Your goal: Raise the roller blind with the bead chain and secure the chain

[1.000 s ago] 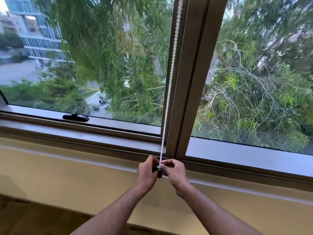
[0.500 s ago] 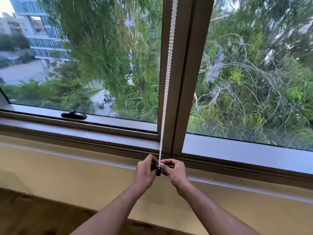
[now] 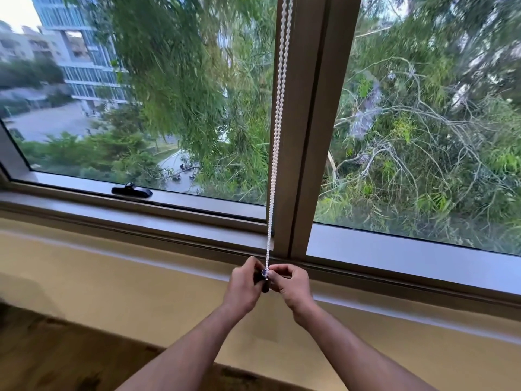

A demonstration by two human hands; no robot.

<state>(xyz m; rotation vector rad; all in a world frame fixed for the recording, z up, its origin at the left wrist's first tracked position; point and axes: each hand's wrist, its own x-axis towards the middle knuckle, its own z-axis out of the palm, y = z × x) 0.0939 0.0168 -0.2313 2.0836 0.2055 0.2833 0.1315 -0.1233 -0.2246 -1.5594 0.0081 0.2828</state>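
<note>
A white bead chain [image 3: 277, 122] hangs taut in two strands down the left edge of the brown window post [image 3: 310, 122]. Its lower end meets a small dark holder [image 3: 265, 285] on the wall just under the window frame. My left hand [image 3: 244, 286] pinches the holder from the left. My right hand [image 3: 291, 286] pinches the chain's bottom loop from the right. Both hands touch at the chain's end, and fingers hide most of the holder. The roller blind itself is out of view above.
A black window handle [image 3: 132, 191] lies on the lower frame at left. The grey sill [image 3: 394, 249] runs across, above a beige wall [image 3: 112, 277]. Wooden floor [image 3: 56, 356] shows at bottom left. Trees and buildings fill the glass.
The view has tilted slightly, so the window sits a little lower and to the left. Both hands stay pinched at the chain's lower end with almost no movement.
</note>
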